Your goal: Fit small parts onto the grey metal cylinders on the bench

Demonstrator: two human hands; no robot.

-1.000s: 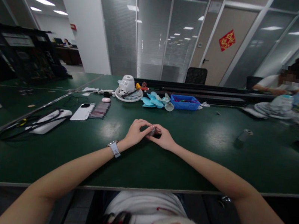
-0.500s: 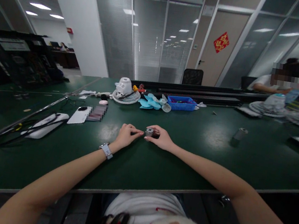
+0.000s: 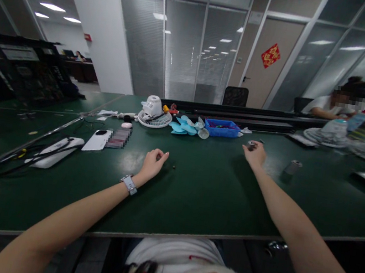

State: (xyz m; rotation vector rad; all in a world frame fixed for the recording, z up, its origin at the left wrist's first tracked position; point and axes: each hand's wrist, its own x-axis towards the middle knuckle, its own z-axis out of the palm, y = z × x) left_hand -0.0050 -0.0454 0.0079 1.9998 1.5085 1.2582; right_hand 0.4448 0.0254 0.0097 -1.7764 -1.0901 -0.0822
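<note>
My right hand (image 3: 256, 155) is raised over the right middle of the table, its fingers closed around a small grey metal motor (image 3: 252, 145). Fingers hide part of its body. My left hand (image 3: 153, 163), with a watch at the wrist, rests left of centre on the table. Its fingers are loosely curled, with a gap to the thumb, and nothing shows in them. Just right of it lies a tiny dark piece (image 3: 174, 167), too small to name. A second grey metal cylinder (image 3: 292, 167) stands on the table to the right of my right hand.
A white fan part (image 3: 153, 109), light blue fan blades (image 3: 183, 126) and a blue tray (image 3: 221, 131) line the back of the green table (image 3: 194, 193). A white phone (image 3: 97, 140) and a cabled white device (image 3: 57, 153) lie left. Other people work at far right.
My right hand has carried the motor from beside my left hand to the back right. My left hand's fingers have drawn back from their outstretched pinch. The tiny piece now shows on the table.
</note>
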